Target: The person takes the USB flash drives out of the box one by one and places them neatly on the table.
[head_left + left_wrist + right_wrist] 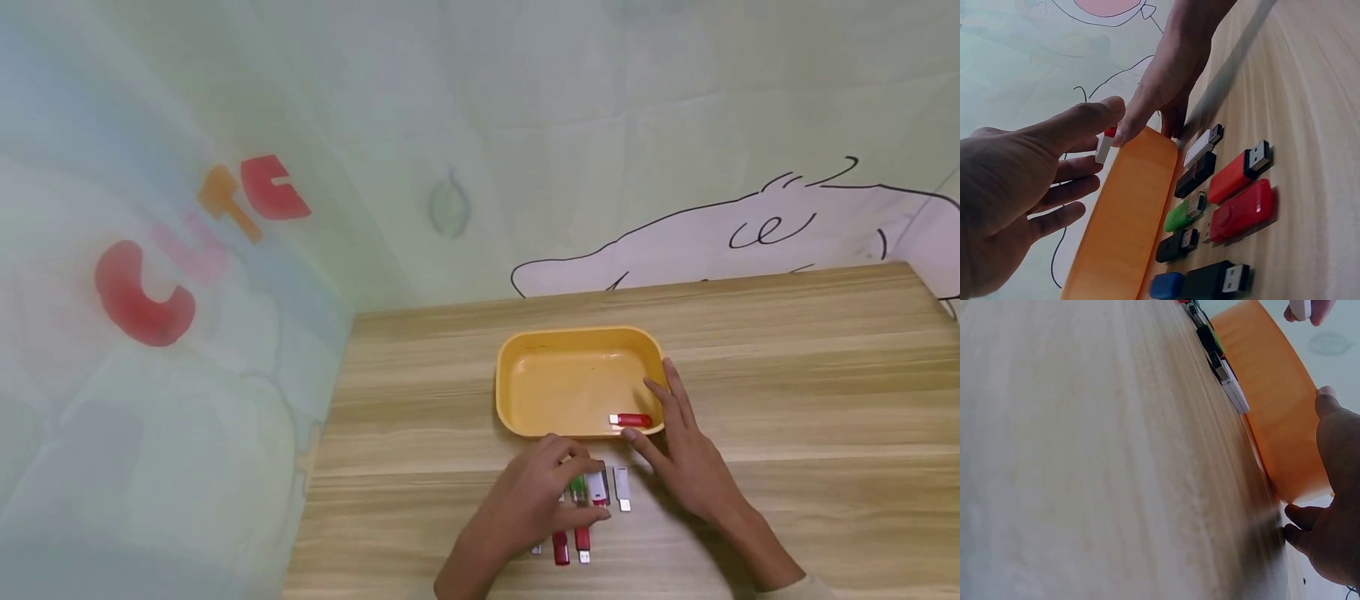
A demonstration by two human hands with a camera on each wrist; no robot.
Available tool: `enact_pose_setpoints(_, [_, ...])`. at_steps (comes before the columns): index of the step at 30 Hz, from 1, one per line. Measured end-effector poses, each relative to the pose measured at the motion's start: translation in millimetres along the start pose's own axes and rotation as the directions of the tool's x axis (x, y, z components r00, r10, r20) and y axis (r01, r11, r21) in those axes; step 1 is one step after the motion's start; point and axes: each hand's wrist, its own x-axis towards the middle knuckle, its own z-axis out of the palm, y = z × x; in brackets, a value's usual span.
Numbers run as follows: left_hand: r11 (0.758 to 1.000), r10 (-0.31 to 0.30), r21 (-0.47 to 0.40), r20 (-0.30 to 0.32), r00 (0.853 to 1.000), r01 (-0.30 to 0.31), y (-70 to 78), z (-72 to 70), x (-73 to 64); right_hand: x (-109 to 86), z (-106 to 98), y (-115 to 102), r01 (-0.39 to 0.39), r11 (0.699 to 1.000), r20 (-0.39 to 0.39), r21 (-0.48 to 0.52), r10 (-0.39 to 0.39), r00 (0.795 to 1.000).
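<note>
My left hand (534,496) pinches a white USB stick with a red end (597,486) between thumb and forefinger, above the sticks on the table. At the near right corner of a yellow tray (562,383), my right hand (693,473) grips with its thumb at the front rim and its fingers at the right side. Inside the tray, near that corner, lies a red USB stick (634,420). On the table in front are a white USB stick (622,485), a green one (1184,212), two red ones (1241,211) and several dark ones.
The wooden table (810,375) runs out to both sides of the tray. A printed cloth (480,150) with cartoon shapes and letters hangs behind it and along its left side. A blue stick cap or body (1167,285) lies at the row's left end.
</note>
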Motion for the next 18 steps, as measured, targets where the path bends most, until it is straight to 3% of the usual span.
enact_pose_setpoints(18, [1.0, 0.0, -0.005, 0.019, 1.0, 0.001, 6.6, 17.7, -13.1, 0.4, 0, 1, -0.007, 1.0, 0.001, 0.01, 0.007, 1.0])
